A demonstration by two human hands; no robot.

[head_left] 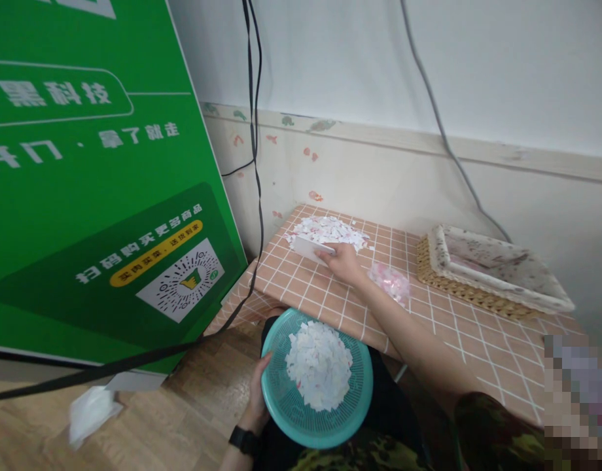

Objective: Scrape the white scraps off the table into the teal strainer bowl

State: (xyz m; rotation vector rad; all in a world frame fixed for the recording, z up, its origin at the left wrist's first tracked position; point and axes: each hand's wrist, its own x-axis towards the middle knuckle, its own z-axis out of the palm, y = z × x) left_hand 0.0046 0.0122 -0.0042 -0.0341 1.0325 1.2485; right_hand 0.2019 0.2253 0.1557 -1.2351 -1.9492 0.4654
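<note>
This looks like a corner of a shop or similar sales space: a large green panel (148,170) carries a QR code (180,281) and Chinese lettering about buying goods. The checked tablecloth (301,281), lined wicker basket (472,294) and wood-look floor (193,392) feel homelier.

Ahead of the teal colander (325,440), bare checked surface (301,278) leaves my right grip (343,261) room up to the paper pile (333,229). To the colander's front right, the plastic bag (392,282) blocks me, and farther right the wicker basket (470,296); to its left, the black cord (260,216) hangs before the green panel (99,190).
</note>
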